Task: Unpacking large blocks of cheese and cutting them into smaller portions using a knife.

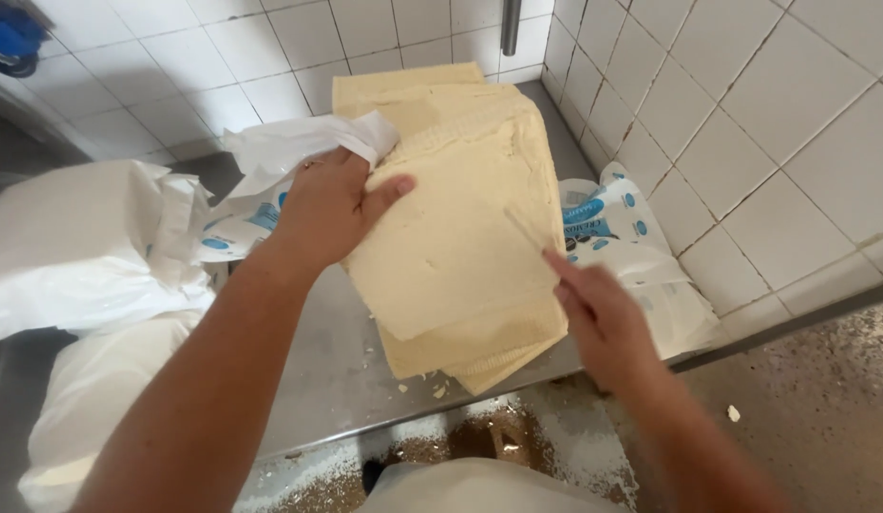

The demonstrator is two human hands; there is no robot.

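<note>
Left hand (332,204) gripping white wrapper (299,142) on pale slab stack (460,237), right hand (598,313) open, fingertips touching slab edge

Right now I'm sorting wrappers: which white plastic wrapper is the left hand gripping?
The left hand grips the crumpled wrapper at the yellow block's upper-left corner; the other printed wrapper lies untouched against the tiled wall.
</note>
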